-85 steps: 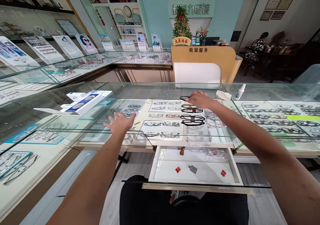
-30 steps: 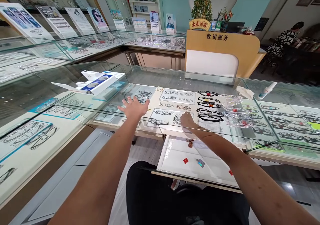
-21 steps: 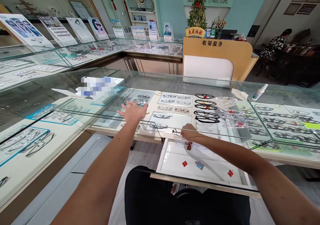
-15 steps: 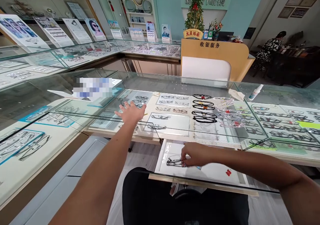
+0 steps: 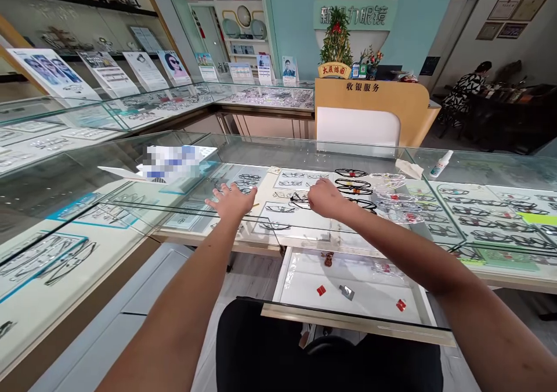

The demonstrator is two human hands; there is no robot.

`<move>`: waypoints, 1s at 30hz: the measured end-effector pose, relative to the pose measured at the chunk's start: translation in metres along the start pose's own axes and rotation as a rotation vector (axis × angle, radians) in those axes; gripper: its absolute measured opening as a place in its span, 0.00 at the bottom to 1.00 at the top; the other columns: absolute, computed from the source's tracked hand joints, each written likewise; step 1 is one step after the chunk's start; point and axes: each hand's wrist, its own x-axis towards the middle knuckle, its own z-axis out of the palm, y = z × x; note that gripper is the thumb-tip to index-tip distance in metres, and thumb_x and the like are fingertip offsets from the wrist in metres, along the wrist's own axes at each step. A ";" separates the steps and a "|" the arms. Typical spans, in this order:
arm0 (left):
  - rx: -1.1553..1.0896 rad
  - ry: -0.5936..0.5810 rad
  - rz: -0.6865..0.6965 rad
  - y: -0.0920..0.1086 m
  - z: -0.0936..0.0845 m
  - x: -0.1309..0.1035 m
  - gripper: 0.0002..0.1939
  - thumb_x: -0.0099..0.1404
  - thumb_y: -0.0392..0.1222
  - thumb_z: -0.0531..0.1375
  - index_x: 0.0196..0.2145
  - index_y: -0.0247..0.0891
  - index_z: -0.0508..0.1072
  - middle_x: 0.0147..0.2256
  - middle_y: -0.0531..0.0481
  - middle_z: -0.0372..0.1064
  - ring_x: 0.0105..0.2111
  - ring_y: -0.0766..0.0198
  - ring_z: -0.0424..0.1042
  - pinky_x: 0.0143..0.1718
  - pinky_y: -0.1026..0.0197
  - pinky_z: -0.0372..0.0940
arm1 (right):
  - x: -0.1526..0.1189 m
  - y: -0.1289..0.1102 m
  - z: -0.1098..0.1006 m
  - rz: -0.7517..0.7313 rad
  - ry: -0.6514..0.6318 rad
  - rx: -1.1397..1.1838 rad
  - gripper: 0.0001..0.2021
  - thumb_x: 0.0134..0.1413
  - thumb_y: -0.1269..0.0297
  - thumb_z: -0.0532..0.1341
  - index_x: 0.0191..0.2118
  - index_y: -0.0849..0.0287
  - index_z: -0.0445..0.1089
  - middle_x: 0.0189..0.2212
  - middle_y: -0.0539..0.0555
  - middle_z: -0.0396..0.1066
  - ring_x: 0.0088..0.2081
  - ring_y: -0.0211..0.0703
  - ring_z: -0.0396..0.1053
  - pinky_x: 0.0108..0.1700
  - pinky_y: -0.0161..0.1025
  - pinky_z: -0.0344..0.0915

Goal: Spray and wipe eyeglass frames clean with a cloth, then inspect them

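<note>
My left hand [image 5: 232, 200] lies with fingers spread on the glass top of the display case, holding nothing. Over the same case, my right hand [image 5: 324, 198] is closed on a pair of dark-framed glasses [image 5: 299, 199], which sticks out to its left. Just right of that hand, several black frames [image 5: 353, 182] lie in a column, with clear frames [image 5: 394, 196] beside them. Below is a pulled-out white drawer [image 5: 300, 276] holding red pieces [image 5: 321, 290], a small grey item [image 5: 347, 291], a brown item [image 5: 328, 258] and some clear frames.
A white spray bottle [image 5: 441, 164] and a cloth [image 5: 409, 169] rest on the glass at the right. Papers [image 5: 174, 163] lie at the left. Behind stands a wooden counter [image 5: 369, 97]. A person [image 5: 467, 87] sits at the far right. A black seat [image 5: 326, 351] is below the drawer.
My right hand has moved up from the drawer to the display case, carrying the dark-framed glasses. The view has tilted up slightly. My left hand keeps its place on the glass.
</note>
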 end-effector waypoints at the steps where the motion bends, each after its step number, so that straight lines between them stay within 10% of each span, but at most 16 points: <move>1: 0.001 0.002 0.000 0.000 0.000 0.000 0.56 0.73 0.73 0.44 0.81 0.24 0.53 0.82 0.27 0.38 0.82 0.25 0.36 0.78 0.20 0.34 | 0.006 0.002 0.006 0.008 0.005 -0.001 0.15 0.66 0.75 0.60 0.44 0.67 0.87 0.46 0.71 0.86 0.58 0.64 0.77 0.72 0.53 0.57; 30: 0.024 0.026 -0.022 -0.002 0.006 0.006 0.55 0.73 0.74 0.44 0.81 0.28 0.55 0.83 0.32 0.39 0.82 0.27 0.38 0.78 0.20 0.38 | 0.009 -0.004 0.033 0.196 0.174 0.049 0.16 0.68 0.73 0.60 0.53 0.65 0.84 0.67 0.68 0.72 0.71 0.66 0.62 0.81 0.61 0.45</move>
